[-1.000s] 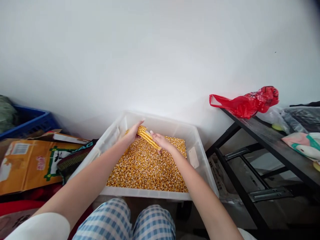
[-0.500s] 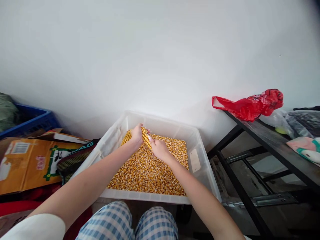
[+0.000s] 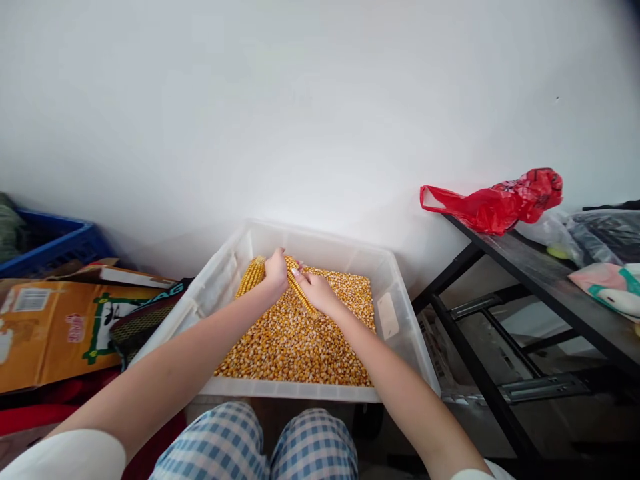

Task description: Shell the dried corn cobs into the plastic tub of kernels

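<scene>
While L+R hands grip cob, nr bin rim is well apart.

Single head-worn view, set above and behind the left grip and right grip; faces forward, tilted down. Near range, forearms in frame. Knees nearer than the grips, wall beyond them.
</scene>
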`<state>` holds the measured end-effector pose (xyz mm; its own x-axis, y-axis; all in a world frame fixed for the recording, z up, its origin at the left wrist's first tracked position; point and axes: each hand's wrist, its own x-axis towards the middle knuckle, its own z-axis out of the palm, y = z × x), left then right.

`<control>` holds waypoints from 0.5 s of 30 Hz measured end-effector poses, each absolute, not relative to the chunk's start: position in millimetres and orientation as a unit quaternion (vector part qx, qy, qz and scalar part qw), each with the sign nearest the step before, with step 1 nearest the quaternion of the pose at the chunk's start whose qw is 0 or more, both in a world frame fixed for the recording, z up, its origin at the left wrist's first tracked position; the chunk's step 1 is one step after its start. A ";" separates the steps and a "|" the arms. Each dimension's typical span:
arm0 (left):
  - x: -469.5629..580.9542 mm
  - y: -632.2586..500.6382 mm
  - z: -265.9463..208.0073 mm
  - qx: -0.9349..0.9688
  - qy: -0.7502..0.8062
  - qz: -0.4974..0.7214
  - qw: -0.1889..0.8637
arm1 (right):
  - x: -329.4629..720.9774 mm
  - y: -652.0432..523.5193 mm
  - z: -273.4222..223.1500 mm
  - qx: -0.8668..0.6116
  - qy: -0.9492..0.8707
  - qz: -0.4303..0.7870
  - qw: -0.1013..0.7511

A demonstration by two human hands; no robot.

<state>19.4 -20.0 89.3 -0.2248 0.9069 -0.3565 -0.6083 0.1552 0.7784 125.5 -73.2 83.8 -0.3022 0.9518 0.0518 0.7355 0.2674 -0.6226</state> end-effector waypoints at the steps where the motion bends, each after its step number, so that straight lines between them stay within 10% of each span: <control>1: 19.3 -20.8 89.3 0.157 0.471 0.627 0.601 | 124.1 -72.9 82.8 -0.557 -0.766 0.242 0.213; 15: 23.7 -20.2 90.0 0.172 0.450 0.625 0.615 | 122.5 -67.6 67.1 -0.562 -0.687 0.315 0.336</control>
